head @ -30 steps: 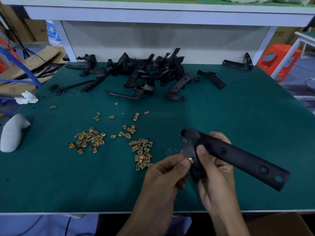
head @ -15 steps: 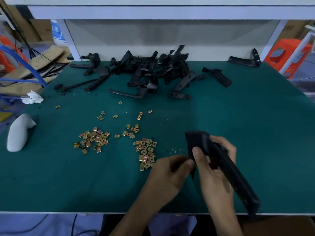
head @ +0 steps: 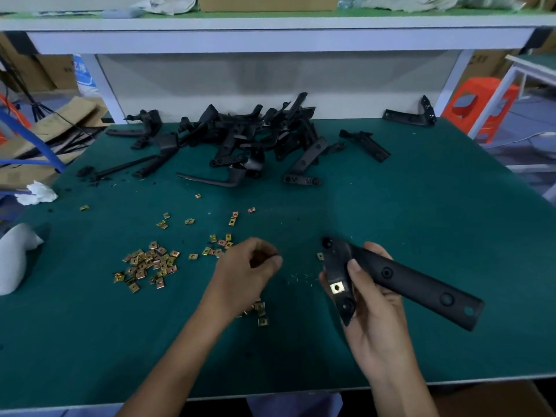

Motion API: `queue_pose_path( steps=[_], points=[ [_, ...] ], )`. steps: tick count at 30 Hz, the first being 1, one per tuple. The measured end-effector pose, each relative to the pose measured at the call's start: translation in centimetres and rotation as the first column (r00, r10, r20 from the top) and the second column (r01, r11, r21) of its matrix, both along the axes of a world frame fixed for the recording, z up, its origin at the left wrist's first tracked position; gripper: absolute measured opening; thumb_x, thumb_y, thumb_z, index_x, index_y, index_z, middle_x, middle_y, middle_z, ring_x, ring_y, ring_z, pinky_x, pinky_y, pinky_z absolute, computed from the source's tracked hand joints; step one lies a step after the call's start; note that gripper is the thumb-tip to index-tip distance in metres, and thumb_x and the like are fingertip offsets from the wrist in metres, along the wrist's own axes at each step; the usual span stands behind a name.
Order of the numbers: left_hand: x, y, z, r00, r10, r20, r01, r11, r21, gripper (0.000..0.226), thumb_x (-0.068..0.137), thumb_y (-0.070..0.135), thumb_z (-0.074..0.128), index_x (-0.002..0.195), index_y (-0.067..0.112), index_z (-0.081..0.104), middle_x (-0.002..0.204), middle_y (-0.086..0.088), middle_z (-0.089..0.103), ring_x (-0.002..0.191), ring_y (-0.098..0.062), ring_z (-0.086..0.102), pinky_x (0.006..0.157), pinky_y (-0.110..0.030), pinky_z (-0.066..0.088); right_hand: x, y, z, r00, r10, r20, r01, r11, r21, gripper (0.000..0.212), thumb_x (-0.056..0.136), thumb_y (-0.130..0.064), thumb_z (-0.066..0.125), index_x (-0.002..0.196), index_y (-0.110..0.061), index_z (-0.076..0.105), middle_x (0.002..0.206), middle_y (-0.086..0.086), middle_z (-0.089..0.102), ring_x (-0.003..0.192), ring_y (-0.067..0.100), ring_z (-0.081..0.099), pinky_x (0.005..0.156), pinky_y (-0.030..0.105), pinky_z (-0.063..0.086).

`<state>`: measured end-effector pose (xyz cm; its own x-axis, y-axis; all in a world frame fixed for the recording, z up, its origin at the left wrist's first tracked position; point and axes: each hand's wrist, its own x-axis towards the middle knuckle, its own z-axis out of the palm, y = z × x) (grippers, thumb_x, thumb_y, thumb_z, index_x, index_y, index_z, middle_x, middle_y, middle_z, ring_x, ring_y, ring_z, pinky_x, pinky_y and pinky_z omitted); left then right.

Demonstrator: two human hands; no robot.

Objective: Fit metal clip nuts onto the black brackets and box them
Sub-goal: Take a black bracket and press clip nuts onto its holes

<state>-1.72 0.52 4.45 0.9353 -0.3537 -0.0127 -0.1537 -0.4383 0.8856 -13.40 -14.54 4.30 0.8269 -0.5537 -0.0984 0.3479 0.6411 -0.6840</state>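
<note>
One clip nut [head: 337, 287] seated on black bracket [head: 406, 281] — right hand [head: 373, 299] fingers grip it, face tilted up, likely for next nut; left hand [head: 249, 272] curls over loose nuts [head: 260, 309] — hold unclear.

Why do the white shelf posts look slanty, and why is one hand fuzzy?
Head view: the wide-angle lens, looking down, tilts the white shelf posts; the left hand is smeared, likely motion blur; the right hand gripping the long black plastic bracket with its square metal clip nut looks sharp.
</note>
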Motion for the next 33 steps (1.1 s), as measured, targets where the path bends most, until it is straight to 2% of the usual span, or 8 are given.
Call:
queue_pose_path(
  steps=[2, 4, 6, 10, 12, 23, 28, 33],
  points=[
    [-2.3, -0.8, 1.5, 0.958, -0.042, -0.283, -0.071, 0.924, -0.376, 0.009, 0.088, 0.014, 0.073, 0.089, 0.021, 0.078, 0.084, 0.001, 0.076, 0.08, -0.01, 0.069, 0.072, -0.02, 0.055, -0.2, 0.1, 0.3, 1.0, 0.022, 0.019, -0.023, 1.0, 0.02, 0.026, 0.081, -0.011, 0.068, 0.102, -0.026, 0.071, 0.11, 0.008, 0.073, 0.097, 0.025, 0.072, 0.09, 0.043, 0.06],
    [-4.3, -1.6, 2.7, 0.906, -0.09, -0.414, -0.162, 0.83, -0.534, 0.014, 0.086, 0.007, 0.072, 0.086, 0.019, 0.081, 0.085, -0.005, 0.076, 0.076, -0.012, 0.068, 0.072, -0.022, 0.057, -0.4, 0.3, 0.5, 0.997, 0.054, 0.046, -0.056, 0.998, 0.033, 0.026, 0.082, -0.012, 0.068, 0.103, -0.026, 0.071, 0.113, 0.011, 0.073, 0.102, 0.027, 0.073, 0.092, 0.043, 0.058],
    [-5.5, -2.3, 3.7, 0.857, -0.123, -0.501, -0.243, 0.76, -0.603, 0.016, 0.085, 0.004, 0.071, 0.081, 0.014, 0.081, 0.081, -0.007, 0.075, 0.069, -0.011, 0.067, 0.066, -0.021, 0.057, -0.5, 0.5, 0.7, 0.995, 0.075, 0.061, -0.076, 0.997, 0.031, 0.029, 0.085, -0.009, 0.065, 0.111, -0.022, 0.067, 0.117, 0.013, 0.072, 0.106, 0.027, 0.071, 0.096, 0.04, 0.057],
    [-6.6, -2.7, 4.5, 0.812, -0.15, -0.564, -0.324, 0.687, -0.65, 0.008, 0.08, 0.005, 0.072, 0.081, 0.007, 0.079, 0.077, -0.008, 0.072, 0.064, -0.01, 0.065, 0.06, -0.02, 0.055, -0.6, 0.8, 1.1, 0.995, 0.077, 0.058, -0.076, 0.997, -0.014, 0.032, 0.086, -0.007, 0.062, 0.115, -0.021, 0.063, 0.114, 0.011, 0.073, 0.101, 0.023, 0.072, 0.091, 0.034, 0.058],
    [-6.8, -2.7, 4.7, 0.811, -0.161, -0.562, -0.332, 0.665, -0.669, 0.017, 0.073, 0.011, 0.074, 0.087, 0.003, 0.077, 0.08, -0.01, 0.072, 0.065, -0.011, 0.066, 0.059, -0.02, 0.055, -0.7, 1.1, 1.4, 0.996, 0.074, 0.059, -0.073, 0.997, -0.011, 0.033, 0.083, -0.007, 0.064, 0.112, -0.021, 0.066, 0.114, 0.013, 0.073, 0.1, 0.022, 0.072, 0.089, 0.032, 0.059],
    [-7.3, -2.8, 4.6, 0.817, -0.144, -0.558, -0.373, 0.607, -0.702, 0.017, 0.068, 0.012, 0.075, 0.083, 0.003, 0.078, 0.077, -0.009, 0.073, 0.062, -0.011, 0.066, 0.056, -0.019, 0.054, -0.8, 1.7, 1.9, 0.995, 0.076, 0.066, -0.077, 0.997, 0.011, 0.033, 0.081, -0.002, 0.061, 0.108, -0.02, 0.067, 0.111, 0.014, 0.074, 0.099, 0.024, 0.074, 0.081, 0.029, 0.06],
    [-7.4, -2.5, 4.5, 0.839, -0.199, -0.506, -0.268, 0.658, -0.703, 0.014, 0.07, 0.015, 0.075, 0.082, 0.01, 0.081, 0.081, -0.008, 0.076, 0.066, -0.01, 0.068, 0.06, -0.019, 0.054, -1.1, 1.6, 1.5, 0.998, 0.04, 0.052, -0.038, 0.998, -0.04, 0.034, 0.083, -0.005, 0.063, 0.116, -0.013, 0.059, 0.11, 0.016, 0.072, 0.1, 0.025, 0.072, 0.085, 0.031, 0.06],
    [-7.6, -2.5, 4.5, 0.769, -0.28, -0.575, -0.325, 0.604, -0.728, 0.015, 0.075, 0.015, 0.071, 0.085, 0.011, 0.081, 0.084, -0.007, 0.075, 0.069, -0.009, 0.068, 0.061, -0.019, 0.055, -1.5, 1.5, 1.5, 0.998, 0.03, 0.053, -0.027, 0.998, -0.048, 0.037, 0.083, -0.008, 0.067, 0.118, -0.017, 0.063, 0.122, 0.018, 0.07, 0.111, 0.029, 0.069, 0.094, 0.036, 0.058]
  ],
)
